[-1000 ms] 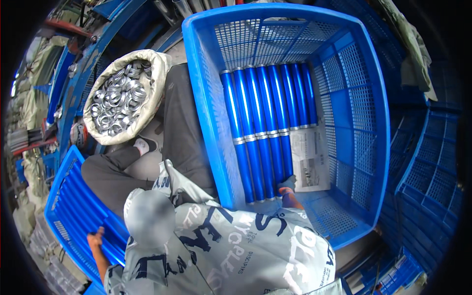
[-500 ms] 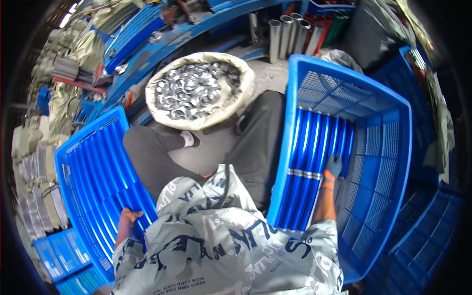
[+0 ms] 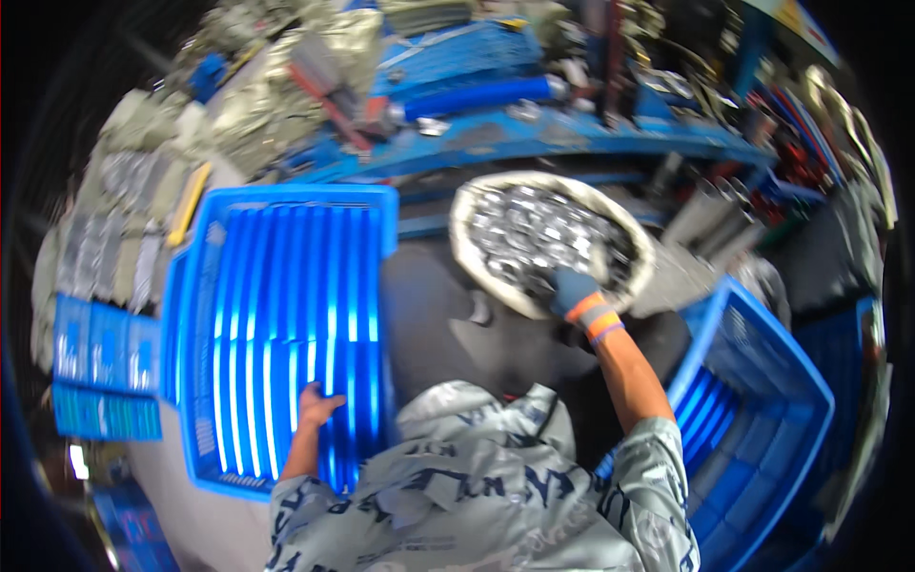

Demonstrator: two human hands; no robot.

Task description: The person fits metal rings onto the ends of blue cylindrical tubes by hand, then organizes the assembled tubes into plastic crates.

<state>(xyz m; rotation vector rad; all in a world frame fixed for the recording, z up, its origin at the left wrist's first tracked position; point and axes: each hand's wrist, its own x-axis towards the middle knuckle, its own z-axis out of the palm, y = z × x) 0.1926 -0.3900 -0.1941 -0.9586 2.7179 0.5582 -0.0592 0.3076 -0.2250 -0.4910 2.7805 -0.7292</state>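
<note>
The gloved right hand (image 3: 576, 289), its grip indeterminable, should clear the sack rim (image 3: 464, 229) beside the metal rings (image 3: 534, 229); the left hand (image 3: 313, 410), fingers parted, should bear lightly on the blue tubes (image 3: 276, 276).

Ahead of you runs a blue bench (image 3: 477, 138), pipes (image 3: 702, 212) slanting near its right end, with a yellow bar (image 3: 191, 203) and blue boxes (image 3: 107, 348) over on your left.
</note>
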